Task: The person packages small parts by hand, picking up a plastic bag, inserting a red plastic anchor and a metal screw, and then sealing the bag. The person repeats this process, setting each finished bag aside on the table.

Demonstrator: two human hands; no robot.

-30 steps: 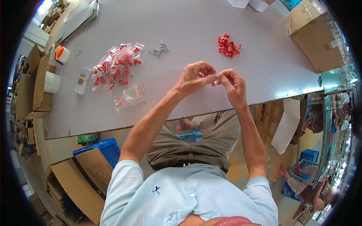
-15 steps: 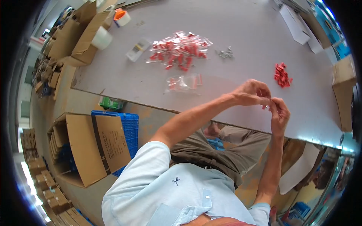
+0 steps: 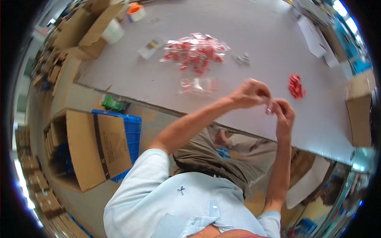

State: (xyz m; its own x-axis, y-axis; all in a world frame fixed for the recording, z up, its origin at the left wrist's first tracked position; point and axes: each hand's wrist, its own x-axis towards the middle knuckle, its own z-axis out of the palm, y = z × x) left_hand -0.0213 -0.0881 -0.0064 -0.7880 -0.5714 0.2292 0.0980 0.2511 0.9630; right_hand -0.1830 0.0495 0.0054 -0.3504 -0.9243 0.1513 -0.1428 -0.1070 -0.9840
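My left hand (image 3: 252, 94) and my right hand (image 3: 284, 117) meet above the table's near edge, fingertips pinched together. Between the fingers of both is a small shiny piece (image 3: 270, 108), with a bit of red at it; its shape is too small to tell. To the right of the hands lies a pile of small red parts (image 3: 295, 86). Left of them are a few clear bags (image 3: 198, 85) with red pieces, and beyond these a large heap of bagged red parts (image 3: 196, 51). Small grey metal pieces (image 3: 242, 59) lie beside the heap.
On the table (image 3: 158, 85) are a clear case (image 3: 151, 47), an orange and white tape roll (image 3: 135, 12) and a white cup (image 3: 113, 31) by an open carton (image 3: 93, 41). A cardboard box (image 3: 99, 148) and blue crate (image 3: 133, 137) stand at lower left.
The view has shifted a little. Both hands have moved slightly left together relative to the red pile, still pinched around the small piece.
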